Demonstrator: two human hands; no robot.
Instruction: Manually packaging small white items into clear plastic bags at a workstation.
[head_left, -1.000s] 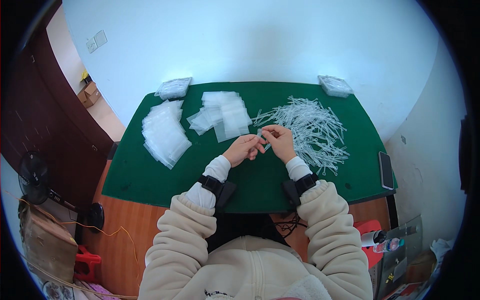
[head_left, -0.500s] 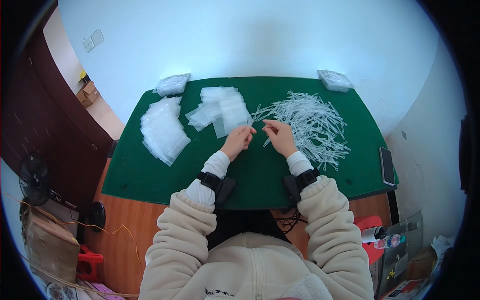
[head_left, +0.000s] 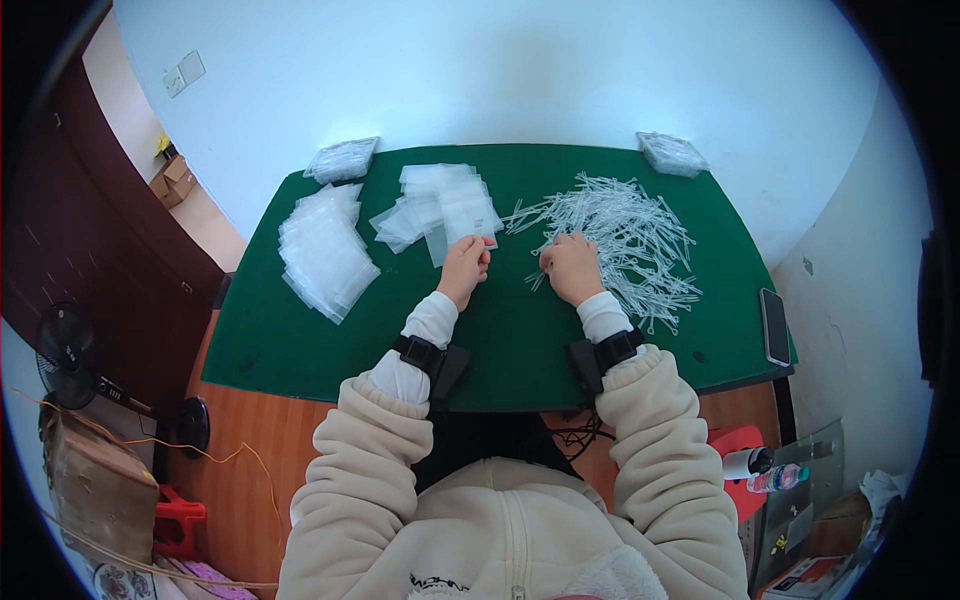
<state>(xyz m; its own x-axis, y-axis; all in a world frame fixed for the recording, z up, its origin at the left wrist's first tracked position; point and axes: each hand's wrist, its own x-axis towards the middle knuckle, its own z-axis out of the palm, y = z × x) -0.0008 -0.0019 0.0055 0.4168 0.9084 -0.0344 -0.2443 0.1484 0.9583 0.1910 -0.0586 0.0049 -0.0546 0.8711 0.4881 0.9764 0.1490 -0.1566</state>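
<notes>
My left hand [head_left: 465,265] rests on the green table mat [head_left: 300,340], its fingertips on the near edge of a loose heap of small clear plastic bags [head_left: 440,208]. My right hand [head_left: 572,265] is at the left edge of a big pile of thin clear plastic sticks [head_left: 625,235], fingers curled onto some of them. Whether it grips one is hidden by the fingers. A second, neater spread of clear bags [head_left: 325,250] lies further left.
Two bundles of clear packets sit at the table's back corners, the left packet bundle [head_left: 342,160] and the right packet bundle [head_left: 672,152]. A dark phone [head_left: 774,327] lies at the right edge. A fan [head_left: 65,355] and a brown bag [head_left: 95,485] stand on the floor at left.
My hands, which were close together in front of me, have moved apart: the left up to the bag heap, the right onto the stick pile.
</notes>
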